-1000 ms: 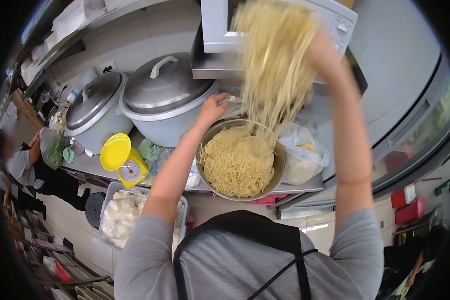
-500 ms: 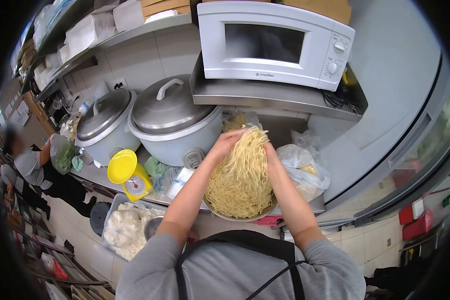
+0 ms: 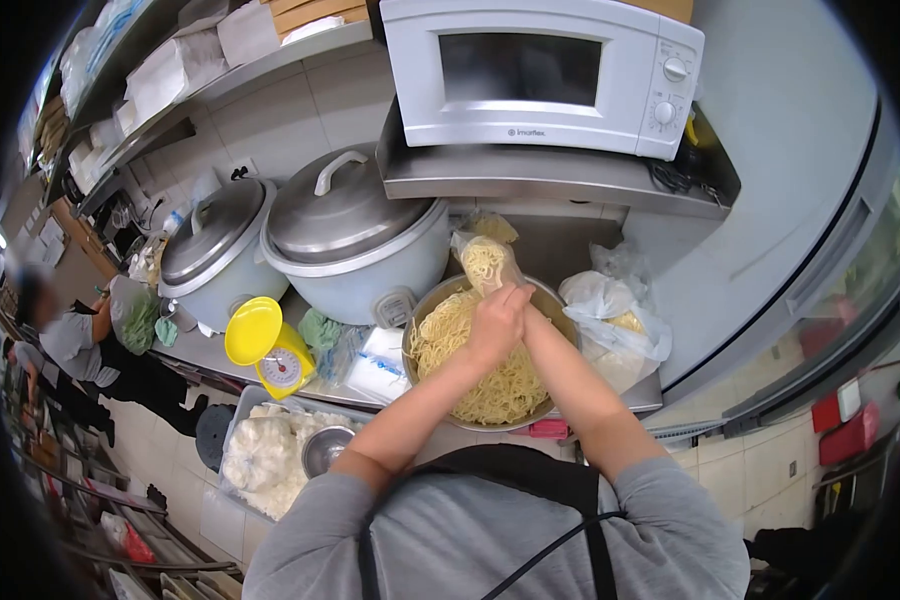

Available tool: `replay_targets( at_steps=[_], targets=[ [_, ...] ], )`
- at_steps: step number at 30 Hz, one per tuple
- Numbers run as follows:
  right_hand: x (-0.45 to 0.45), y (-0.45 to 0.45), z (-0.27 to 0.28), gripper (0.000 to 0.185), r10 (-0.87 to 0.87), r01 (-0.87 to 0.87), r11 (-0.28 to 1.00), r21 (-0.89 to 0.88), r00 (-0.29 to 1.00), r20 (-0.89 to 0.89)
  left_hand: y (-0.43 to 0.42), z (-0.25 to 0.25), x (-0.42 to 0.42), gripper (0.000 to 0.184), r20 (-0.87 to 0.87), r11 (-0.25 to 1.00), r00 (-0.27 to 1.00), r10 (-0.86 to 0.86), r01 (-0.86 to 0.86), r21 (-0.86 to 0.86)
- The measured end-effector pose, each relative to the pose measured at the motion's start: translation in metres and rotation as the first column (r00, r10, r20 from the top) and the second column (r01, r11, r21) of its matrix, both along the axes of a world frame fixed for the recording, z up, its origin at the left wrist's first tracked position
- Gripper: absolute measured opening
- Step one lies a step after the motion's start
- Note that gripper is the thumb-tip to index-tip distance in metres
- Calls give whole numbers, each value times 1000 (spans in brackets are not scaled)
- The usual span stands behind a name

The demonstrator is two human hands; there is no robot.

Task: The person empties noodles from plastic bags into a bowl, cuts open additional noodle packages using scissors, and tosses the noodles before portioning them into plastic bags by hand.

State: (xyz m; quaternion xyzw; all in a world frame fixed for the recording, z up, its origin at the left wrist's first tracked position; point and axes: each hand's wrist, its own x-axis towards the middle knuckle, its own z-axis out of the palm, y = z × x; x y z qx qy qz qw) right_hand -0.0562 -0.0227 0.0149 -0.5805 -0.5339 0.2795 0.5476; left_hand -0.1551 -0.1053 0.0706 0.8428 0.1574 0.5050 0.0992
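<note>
A large metal bowl [image 3: 562, 318] of yellow noodles [image 3: 500, 393] stands on the counter before me. Above it is a clear plastic bag of noodles [image 3: 486, 260]. My left hand [image 3: 500, 325] is closed round the gathered lower end of this bag. Just to its right, my right hand [image 3: 523, 298] is mostly hidden behind it, its fingers out of sight. Beyond the bag, near the wall, lies another bag of noodles [image 3: 494, 226].
Left of the bowl are two large rice cookers [image 3: 355, 290] [image 3: 215, 270], a yellow scale [image 3: 283, 368] and a tub [image 3: 233, 455] of white food. A microwave [image 3: 540, 80] sits on a shelf above. Plastic bags [image 3: 615, 320] lie at right; another person [image 3: 75, 345] stands far left.
The loose noodles lifted between my hands are now inside a clear bag. My left hand has moved right and down and closed on the bag, and my hands have come together.
</note>
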Motion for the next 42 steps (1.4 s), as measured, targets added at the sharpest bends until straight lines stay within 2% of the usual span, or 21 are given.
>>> replay_targets(
  at_steps=[6,8,9,10,11,14,16,17,18,20,21,25,27,30,31,32,34,36,37,39,42],
  targets=[
    [16,-3,17,30,301,-372,875,-310,919,-254,60,46,-22,14,14,989,990,144,-143,-35],
    [5,-6,19,27,381,-374,924,-76,918,111,64,58,-23,12,-7,985,987,163,-163,-52],
    [-1,-8,19,27,381,-373,924,-82,919,106,63,59,-23,12,-15,988,988,155,-155,-27],
    [-15,-22,38,27,219,-228,973,-45,835,505,63,58,-23,13,-26,989,988,149,-149,-3],
    [-23,-31,48,27,23,-107,993,49,589,808,69,52,-24,13,-31,988,988,151,-151,-12],
    [-24,-32,45,25,215,-147,977,-157,673,707,86,37,-35,13,-73,976,976,206,-210,-54],
    [-9,-19,56,26,418,-269,907,-324,663,621,95,37,-45,13,-74,675,995,65,-98,-731],
    [-1,-15,64,26,601,-391,794,-466,621,503,106,32,-52,16,16,536,997,-80,56,-843],
    [5,-15,69,27,753,-504,643,-577,552,358,114,25,-57,16,14,532,997,-77,53,-845],
    [7,-55,104,31,706,-479,688,-545,613,353,122,21,-67,19,387,112,918,-88,395,-912],
    [11,-68,104,38,533,-407,841,-357,738,414,124,20,-71,17,432,36,900,-62,435,-900],
    [-10,-106,51,62,-29,2,999,48,823,568,122,11,-81,10,480,-53,877,-13,478,-877],
    [-11,-111,14,66,38,-17,999,-51,889,455,123,5,-91,13,639,-222,754,-150,604,-765],
    [9,-103,-9,59,90,-52,990,-133,951,297,111,18,-109,15,403,-102,851,-336,393,-914],
    [16,-104,14,55,156,-131,969,-211,982,104,102,23,-118,21,225,52,888,-402,267,-962],
    [22,-104,34,51,203,-222,936,-272,974,-98,97,21,-126,21,224,50,887,-404,266,-963],
    [24,-105,65,41,245,-279,951,-130,942,-227,93,18,-135,28,-226,456,814,-535,53,-888],
    [5,-109,95,34,400,-370,914,167,747,-531,93,17,-137,33,-292,482,842,-455,-43,-875],
    [1,-104,95,34,400,-375,913,161,743,-537,91,19,-138,40,-356,504,859,-367,-139,-853],
    [-7,-94,95,24,424,-416,874,-250,905,-23,84,27,-136,46,-345,494,868,-358,-138,-859],
    [-20,-91,129,20,411,-415,890,-192,910,-62,82,22,-121,51,-292,574,897,-333,-53,-817]
  ],
)
